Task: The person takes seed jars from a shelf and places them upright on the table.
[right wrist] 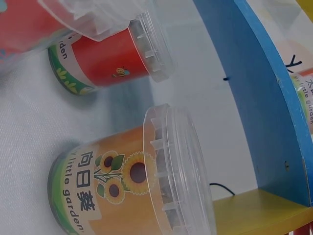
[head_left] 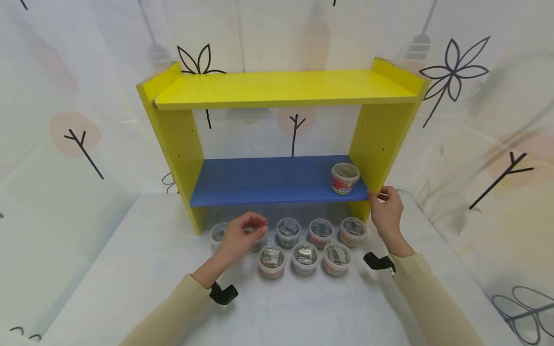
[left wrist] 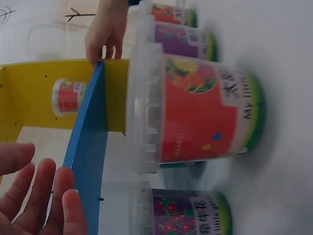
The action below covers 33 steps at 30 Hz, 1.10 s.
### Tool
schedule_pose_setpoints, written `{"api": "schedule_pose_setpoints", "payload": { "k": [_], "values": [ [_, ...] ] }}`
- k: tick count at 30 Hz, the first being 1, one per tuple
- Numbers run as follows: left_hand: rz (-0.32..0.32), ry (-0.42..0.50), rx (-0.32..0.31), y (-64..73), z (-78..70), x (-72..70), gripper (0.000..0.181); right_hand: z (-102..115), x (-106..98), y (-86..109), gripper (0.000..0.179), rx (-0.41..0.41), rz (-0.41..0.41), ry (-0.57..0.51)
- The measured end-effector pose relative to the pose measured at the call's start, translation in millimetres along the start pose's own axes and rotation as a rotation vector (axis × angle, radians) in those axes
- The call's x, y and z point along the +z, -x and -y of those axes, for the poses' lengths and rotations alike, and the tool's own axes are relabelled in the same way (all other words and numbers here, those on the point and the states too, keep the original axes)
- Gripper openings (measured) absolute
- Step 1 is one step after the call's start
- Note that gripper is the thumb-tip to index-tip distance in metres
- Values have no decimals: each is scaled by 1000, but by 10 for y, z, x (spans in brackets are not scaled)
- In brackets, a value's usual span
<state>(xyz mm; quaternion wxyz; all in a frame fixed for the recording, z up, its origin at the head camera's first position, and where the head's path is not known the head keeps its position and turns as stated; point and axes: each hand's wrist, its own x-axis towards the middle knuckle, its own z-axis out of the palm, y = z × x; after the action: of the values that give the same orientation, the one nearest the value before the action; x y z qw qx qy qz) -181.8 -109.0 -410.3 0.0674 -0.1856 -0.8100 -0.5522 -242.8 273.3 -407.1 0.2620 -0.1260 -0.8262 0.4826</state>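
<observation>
A yellow shelf point(head_left: 277, 89) with a blue board point(head_left: 259, 180) stands on the table. My right hand point(head_left: 386, 214) grips its right side panel near the board's front corner, thumb in front and fingers round the outer side. On the board's right end sits a red-labelled plastic tub point(head_left: 345, 182). My left hand point(head_left: 238, 236) hovers over the left tubs with nothing in it, its fingers loosely bent. Several tubs with clear lids stand in two rows, among them a red one point(left wrist: 205, 107) and an orange sunflower one point(right wrist: 122, 181). My left hand partly hides a back-row tub.
The back row of tubs, including one at the left end point(head_left: 219, 233), stands just before the space under the blue board. Three tubs form the front row, with a middle one point(head_left: 305, 258). Patterned cloth point(head_left: 268, 38) hangs behind and at both sides.
</observation>
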Motion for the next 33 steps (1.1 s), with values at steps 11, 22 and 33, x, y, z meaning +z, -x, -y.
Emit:
{"api": "schedule_pose_setpoints", "payload": {
  "k": [11,22,33],
  "values": [
    [80,75,65,-395,-252,81,23,-7,1,-2,41,-20,-9,-5],
    [125,47,122,-741,-476,311,36,5,-7,14,40,-23,-7,7],
    [149,61,83,-1122,-598,632,42,12,-25,9,42,-8,2,11]
  ]
}}
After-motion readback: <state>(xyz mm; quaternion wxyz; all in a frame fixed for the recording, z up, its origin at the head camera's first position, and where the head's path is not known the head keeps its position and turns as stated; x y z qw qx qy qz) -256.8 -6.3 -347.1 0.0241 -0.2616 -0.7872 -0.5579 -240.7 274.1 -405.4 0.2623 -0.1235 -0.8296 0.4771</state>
